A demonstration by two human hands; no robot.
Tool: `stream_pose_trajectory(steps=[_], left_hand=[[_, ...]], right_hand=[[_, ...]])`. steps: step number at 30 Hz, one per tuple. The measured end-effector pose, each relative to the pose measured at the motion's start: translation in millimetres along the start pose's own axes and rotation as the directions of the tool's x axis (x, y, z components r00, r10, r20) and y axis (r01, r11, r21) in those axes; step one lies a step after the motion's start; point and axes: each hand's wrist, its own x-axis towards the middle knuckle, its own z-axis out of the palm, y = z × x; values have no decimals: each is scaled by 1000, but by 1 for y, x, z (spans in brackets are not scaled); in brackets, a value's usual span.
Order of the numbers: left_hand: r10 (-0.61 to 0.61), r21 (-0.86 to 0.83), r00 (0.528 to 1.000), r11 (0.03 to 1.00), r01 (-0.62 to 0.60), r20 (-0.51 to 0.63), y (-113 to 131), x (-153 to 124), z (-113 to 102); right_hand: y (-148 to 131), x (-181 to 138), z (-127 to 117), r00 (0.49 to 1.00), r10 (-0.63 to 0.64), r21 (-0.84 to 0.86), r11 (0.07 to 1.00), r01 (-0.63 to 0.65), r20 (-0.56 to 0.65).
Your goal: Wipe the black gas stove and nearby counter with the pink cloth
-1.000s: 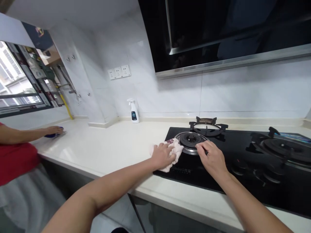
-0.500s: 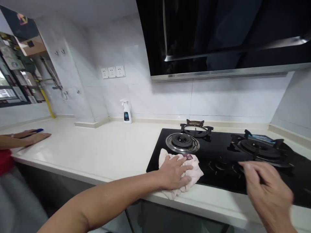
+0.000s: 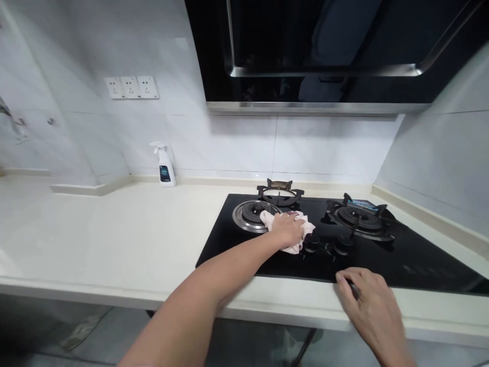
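My left hand [image 3: 289,230] presses down on a crumpled pale pink cloth [image 3: 297,246], fingers curled over it, on the black glass gas stove [image 3: 221,239]. The cloth lies just right of the left burner [image 3: 255,213], overlapping its metal ring, and close to the control knobs [image 3: 311,243]. Over the stove's front edge is my right hand [image 3: 372,303], its fingers curled and thumb against the index finger, with nothing visible in it. Behind the left burner, a loose pan support [image 3: 280,195] rests at the stove's back edge.
The right burner [image 3: 361,220] has its pan support on, with a blue label [image 3: 362,205] behind it. A white spray bottle [image 3: 165,168] stands against the wall on the cream countertop [image 3: 107,229]. The range hood [image 3: 317,107] overhangs the stove.
My left hand has pushed the cloth from the stove's front edge back toward the knobs and burner. My right hand remains curled near the front. The view swung right; the other person left the frame.
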Motion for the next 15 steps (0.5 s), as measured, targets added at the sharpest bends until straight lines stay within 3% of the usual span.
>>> stream_pose_trajectory(steps=[4, 7, 11, 15], left_hand=[[-24, 13, 1000, 1000, 24, 10, 9, 27, 2], [-20, 18, 1000, 1000, 20, 4, 11, 26, 3], [7, 19, 1000, 1000, -7, -4, 6, -2, 0], [25, 28, 1000, 999, -25, -10, 1, -48, -6]], right_hand=[[0, -2, 1, 997, 61, -86, 994, -66, -50], [-1, -2, 2, 994, 93, -120, 988, -99, -54], [-2, -2, 2, 991, 132, -134, 982, -136, -33], [-2, -2, 3, 988, 157, -136, 978, -156, -3]])
